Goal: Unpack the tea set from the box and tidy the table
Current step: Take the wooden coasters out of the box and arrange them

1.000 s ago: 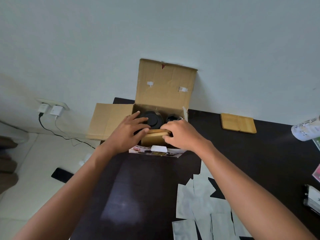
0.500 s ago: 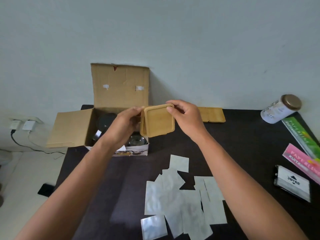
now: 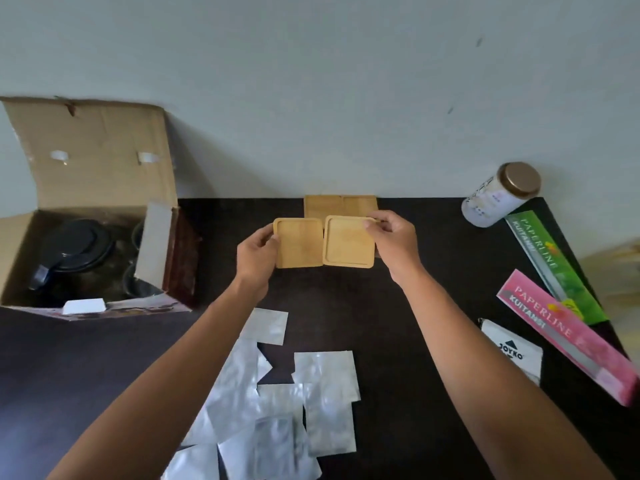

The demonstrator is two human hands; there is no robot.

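Dark table [image 3: 398,306] under pale wall | left hand [image 3: 254,258] pinches left coaster [image 3: 299,242], right hand [image 3: 394,242] pinches right coaster [image 3: 348,240], both just right of box [image 3: 104,174] | step: laying out coasters | next: set beside 2 coasters on table [image 3: 341,205]; teapot [image 3: 74,249] waits in box

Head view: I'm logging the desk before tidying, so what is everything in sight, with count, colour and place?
cardboard box: one, brown, open, far left.
teapot: one, black lid, inside the box.
held coasters: two, light wood, side by side above mid-table.
lying coasters: apparently two, light wood, at the wall edge.
foil sachets: several, silver, near centre.
jar: one, white with bronze lid, far right.
receipt books: two, green and pink, right edge.
white packet: one, right.
table: one, dark.
left hand: grip on the left coaster.
right hand: grip on the right coaster.
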